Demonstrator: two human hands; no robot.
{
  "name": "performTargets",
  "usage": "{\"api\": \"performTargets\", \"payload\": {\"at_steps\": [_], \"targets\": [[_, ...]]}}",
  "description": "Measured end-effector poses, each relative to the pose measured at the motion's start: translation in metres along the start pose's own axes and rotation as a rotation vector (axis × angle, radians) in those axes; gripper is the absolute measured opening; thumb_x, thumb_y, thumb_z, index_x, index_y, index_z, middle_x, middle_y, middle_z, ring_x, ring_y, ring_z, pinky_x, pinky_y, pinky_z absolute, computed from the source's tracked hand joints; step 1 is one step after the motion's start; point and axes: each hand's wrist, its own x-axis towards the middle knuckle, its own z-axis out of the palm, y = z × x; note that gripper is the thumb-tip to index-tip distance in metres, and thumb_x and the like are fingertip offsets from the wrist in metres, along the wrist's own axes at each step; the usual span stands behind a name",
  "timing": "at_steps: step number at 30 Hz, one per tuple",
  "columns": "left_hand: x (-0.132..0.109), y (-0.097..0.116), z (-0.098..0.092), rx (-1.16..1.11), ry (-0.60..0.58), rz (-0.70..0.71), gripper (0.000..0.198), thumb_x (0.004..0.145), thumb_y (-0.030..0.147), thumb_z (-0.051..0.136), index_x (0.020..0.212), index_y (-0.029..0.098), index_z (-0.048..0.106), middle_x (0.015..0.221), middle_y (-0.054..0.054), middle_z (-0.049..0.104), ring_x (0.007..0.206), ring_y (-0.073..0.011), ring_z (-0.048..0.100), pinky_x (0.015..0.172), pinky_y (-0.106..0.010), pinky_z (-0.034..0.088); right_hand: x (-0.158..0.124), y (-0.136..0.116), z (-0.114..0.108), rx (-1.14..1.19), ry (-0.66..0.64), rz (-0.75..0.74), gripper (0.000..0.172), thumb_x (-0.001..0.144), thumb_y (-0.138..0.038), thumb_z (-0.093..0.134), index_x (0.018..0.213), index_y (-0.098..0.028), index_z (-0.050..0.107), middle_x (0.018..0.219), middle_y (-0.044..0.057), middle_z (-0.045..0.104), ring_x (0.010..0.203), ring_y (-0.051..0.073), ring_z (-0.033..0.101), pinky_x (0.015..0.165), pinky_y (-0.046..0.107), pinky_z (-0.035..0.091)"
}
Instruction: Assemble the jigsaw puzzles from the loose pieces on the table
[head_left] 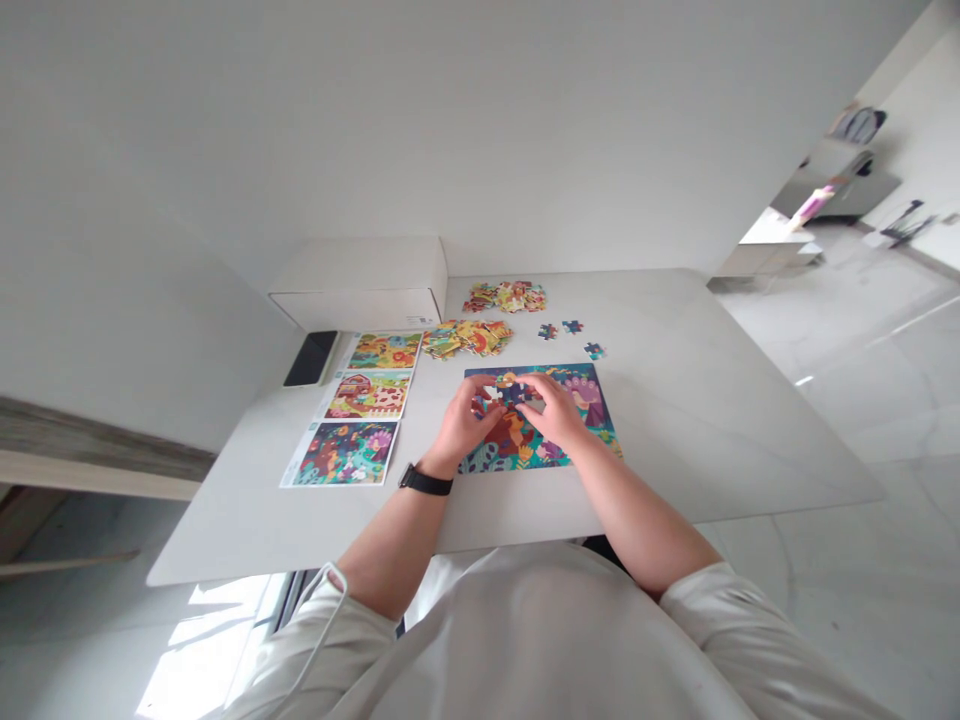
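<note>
A mostly assembled jigsaw puzzle (540, 452) with a dark, colourful picture lies flat before me. Over its upper middle, my left hand (469, 415) and my right hand (556, 408) face each other, thumbs and index fingers curled around a dark blue puzzle piece (513, 393). Whether that piece is seated or slightly raised is hard to see. White gaps show beside the left fingers. Three loose dark pieces (572, 327) lie beyond the puzzle's upper right edge.
Two piles of puzzle pieces, a yellow-orange pile (476, 338) and a farther pile (517, 296), lie behind. Three picture sheets (349, 453) line the left. A phone (311, 358) and a white box (360, 285) stand farther back, by the wall, on the white table (720, 400).
</note>
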Motion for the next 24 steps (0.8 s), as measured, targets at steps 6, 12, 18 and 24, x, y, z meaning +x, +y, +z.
{"api": "performTargets", "payload": {"at_steps": [6, 12, 18, 24], "targets": [[0.002, 0.000, -0.005, 0.129, -0.014, 0.010, 0.039, 0.090, 0.034, 0.079, 0.126, 0.024, 0.068, 0.108, -0.005, 0.072, 0.084, -0.0157, 0.064, 0.077, -0.028, 0.055, 0.002, 0.006, -0.004, -0.044, -0.015, -0.012, 0.055, 0.092, -0.016, 0.073, 0.145, -0.028, 0.064, 0.140, 0.011, 0.070, 0.132, 0.029, 0.065, 0.116, 0.047, 0.053], [0.020, 0.037, -0.024, 0.326, -0.052, 0.166, 0.034, 0.093, 0.026, 0.073, 0.127, 0.024, 0.070, 0.124, -0.010, 0.074, 0.112, -0.0250, 0.068, 0.102, -0.038, 0.055, 0.004, 0.025, -0.013, -0.276, -0.017, 0.143, 0.032, 0.096, -0.016, 0.067, 0.127, -0.022, 0.075, 0.124, 0.013, 0.074, 0.122, 0.030, 0.068, 0.113, 0.048, 0.052], [0.037, 0.030, -0.007, 0.463, -0.197, 0.231, 0.033, 0.093, 0.024, 0.070, 0.126, 0.024, 0.073, 0.125, -0.010, 0.076, 0.120, -0.0299, 0.068, 0.111, -0.046, 0.052, 0.002, 0.033, -0.012, -0.397, -0.118, 0.203, 0.021, 0.094, -0.016, 0.071, 0.111, -0.024, 0.080, 0.120, 0.011, 0.076, 0.117, 0.028, 0.069, 0.110, 0.045, 0.051], [0.036, -0.001, 0.009, 0.572, -0.193, 0.181, 0.035, 0.092, 0.021, 0.068, 0.126, 0.027, 0.077, 0.128, -0.010, 0.078, 0.124, -0.0333, 0.066, 0.114, -0.053, 0.046, 0.002, 0.035, -0.011, -0.451, -0.126, 0.187, 0.017, 0.096, -0.021, 0.070, 0.109, -0.024, 0.082, 0.120, 0.011, 0.075, 0.113, 0.028, 0.069, 0.107, 0.045, 0.053]]}}
